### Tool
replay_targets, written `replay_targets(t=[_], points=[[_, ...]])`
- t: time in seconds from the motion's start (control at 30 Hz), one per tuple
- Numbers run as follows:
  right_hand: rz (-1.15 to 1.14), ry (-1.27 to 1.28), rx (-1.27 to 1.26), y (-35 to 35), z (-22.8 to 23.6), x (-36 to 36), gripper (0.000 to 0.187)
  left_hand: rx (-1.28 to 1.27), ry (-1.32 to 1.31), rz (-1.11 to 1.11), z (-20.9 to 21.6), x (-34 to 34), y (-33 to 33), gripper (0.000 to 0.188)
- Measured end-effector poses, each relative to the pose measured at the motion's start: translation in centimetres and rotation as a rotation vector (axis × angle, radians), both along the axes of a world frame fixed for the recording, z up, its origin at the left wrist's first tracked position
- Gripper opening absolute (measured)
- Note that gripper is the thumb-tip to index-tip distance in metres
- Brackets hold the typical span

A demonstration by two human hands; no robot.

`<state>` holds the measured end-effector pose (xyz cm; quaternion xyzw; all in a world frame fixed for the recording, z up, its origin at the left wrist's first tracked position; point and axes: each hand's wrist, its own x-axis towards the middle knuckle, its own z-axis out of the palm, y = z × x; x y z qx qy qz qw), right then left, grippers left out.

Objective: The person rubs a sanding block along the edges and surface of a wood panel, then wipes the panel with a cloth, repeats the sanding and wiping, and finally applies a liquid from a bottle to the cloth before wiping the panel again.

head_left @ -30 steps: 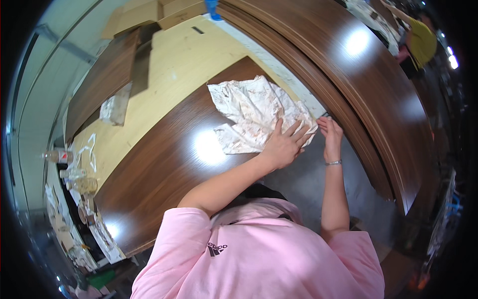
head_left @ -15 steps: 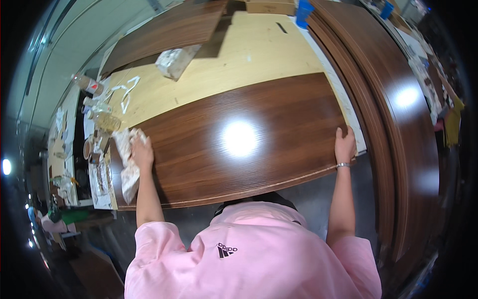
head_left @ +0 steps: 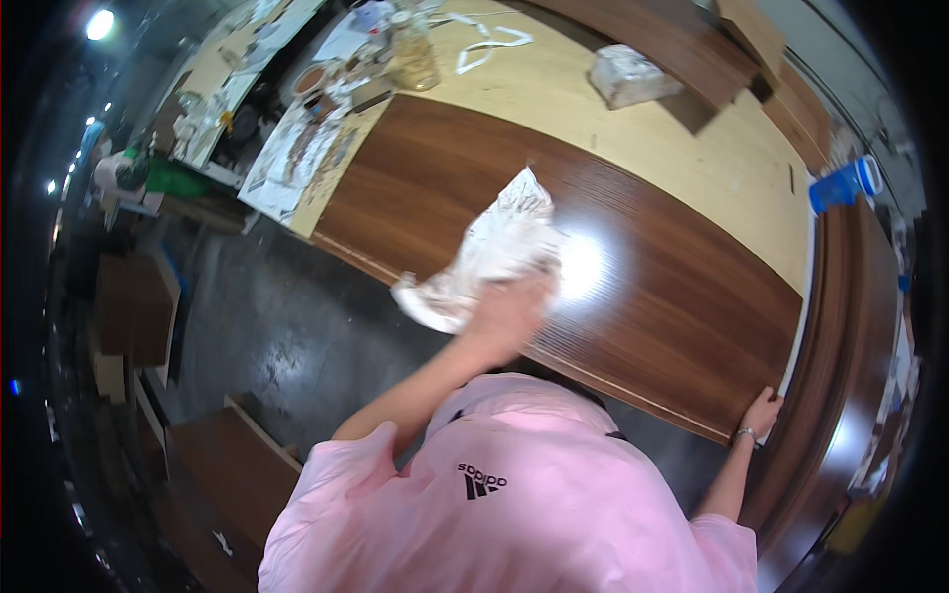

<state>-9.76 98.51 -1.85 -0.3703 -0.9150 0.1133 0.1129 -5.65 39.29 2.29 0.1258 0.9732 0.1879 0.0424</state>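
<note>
A dark brown wood-grain panel [head_left: 652,287] with a glossy top lies across the pale work table in front of me. My left hand [head_left: 514,304], somewhat blurred, is on a crumpled white cloth [head_left: 499,237] and holds it against the panel near its front edge. The cloth has faint stains, and one end hangs over that edge. At the panel's right front corner, my right hand [head_left: 761,410] grips the edge; its fingers are partly hidden.
A wrapped white block [head_left: 628,77] sits on the pale table top [head_left: 732,163], near another brown board [head_left: 682,44]. A bottle [head_left: 413,54] and a brown cup [head_left: 308,81] stand at the left end. A blue cup [head_left: 835,188] is at the right, beside stacked brown panels [head_left: 840,306].
My left hand has swept the cloth rightward from the panel's left end to its middle front. The view has turned left, while my right hand stays at the right corner.
</note>
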Motion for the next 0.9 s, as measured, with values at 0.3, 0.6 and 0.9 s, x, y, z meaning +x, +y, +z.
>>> replay_targets(t=[0.3,0.6,0.9], points=[[-0.079,-0.132,0.066,-0.5,0.2,-1.1,0.063,0.120,0.216,1.038,0.1,7.4,-29.0,0.040],[-0.097,-0.160,0.082,0.7,-0.3,-1.0,0.065,0.058,0.259,0.686,0.2,6.4,-22.4,0.038],[-0.101,-0.101,0.045,-0.2,0.0,-0.7,0.071,-0.221,0.066,0.398,-0.5,-6.7,-15.9,0.055]])
